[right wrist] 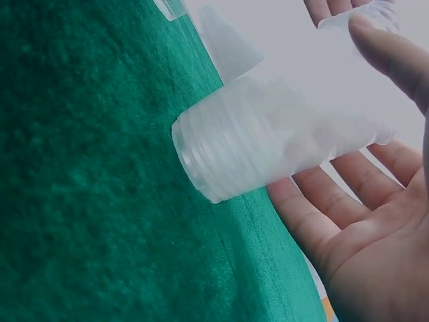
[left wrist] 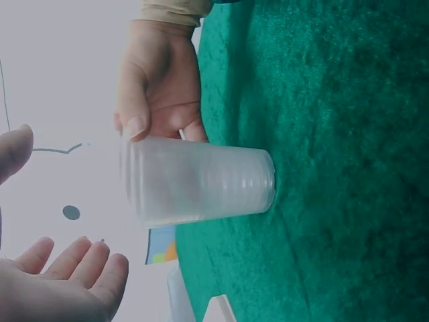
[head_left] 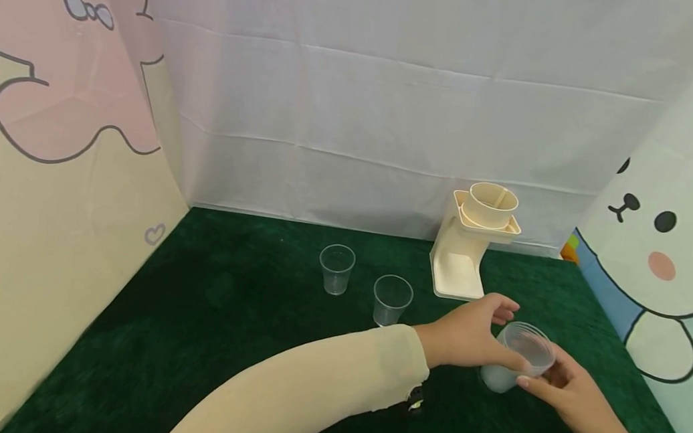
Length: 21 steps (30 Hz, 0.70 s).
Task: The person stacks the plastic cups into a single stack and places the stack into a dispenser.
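cup stack point(left wrist: 208, 181): nested, cloudy, translucent, tapering, finely ringed

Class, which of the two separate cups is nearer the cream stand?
The right cup in the head view; the left cup sits farther from that stand.

I count two single clear cups point(head_left: 336, 273) point(head_left: 391, 301) — plus one stack of nested cups point(head_left: 529, 345), too overlapped for me to number — one cream stand point(head_left: 459, 264) with one round holder point(head_left: 485, 211) on top, and two hands: my left hand point(head_left: 470, 332), my right hand point(head_left: 580, 399).
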{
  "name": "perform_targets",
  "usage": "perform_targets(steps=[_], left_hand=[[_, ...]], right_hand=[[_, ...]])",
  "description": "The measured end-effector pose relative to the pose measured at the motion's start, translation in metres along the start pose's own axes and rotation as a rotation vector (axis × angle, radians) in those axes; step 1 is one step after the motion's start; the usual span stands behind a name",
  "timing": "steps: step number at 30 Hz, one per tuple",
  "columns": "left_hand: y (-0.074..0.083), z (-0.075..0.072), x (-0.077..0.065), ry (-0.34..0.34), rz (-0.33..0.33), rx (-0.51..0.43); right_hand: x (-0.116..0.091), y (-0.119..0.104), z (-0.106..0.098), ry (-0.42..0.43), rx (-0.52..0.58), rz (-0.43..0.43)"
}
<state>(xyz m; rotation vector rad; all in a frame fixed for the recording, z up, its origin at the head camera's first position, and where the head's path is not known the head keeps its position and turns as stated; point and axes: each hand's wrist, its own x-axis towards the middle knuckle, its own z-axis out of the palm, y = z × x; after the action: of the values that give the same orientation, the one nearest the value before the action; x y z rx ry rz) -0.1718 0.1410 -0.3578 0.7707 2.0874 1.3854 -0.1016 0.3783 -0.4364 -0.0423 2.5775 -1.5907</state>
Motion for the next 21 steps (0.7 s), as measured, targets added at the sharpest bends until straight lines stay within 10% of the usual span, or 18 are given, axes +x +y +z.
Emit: perform_targets(steps=[8,21], left_hand=[[0.006,-0.002,-0.012,-0.033,-0.024,-0.057],[0.004,-0.014,-0.048,-0.055,0.113,-0.168]], right_hand=[[0.001,0.004,0.0,-0.001,0.003,0.038],[0.0,0.0,0.001,0.005,-0.029,0.058]])
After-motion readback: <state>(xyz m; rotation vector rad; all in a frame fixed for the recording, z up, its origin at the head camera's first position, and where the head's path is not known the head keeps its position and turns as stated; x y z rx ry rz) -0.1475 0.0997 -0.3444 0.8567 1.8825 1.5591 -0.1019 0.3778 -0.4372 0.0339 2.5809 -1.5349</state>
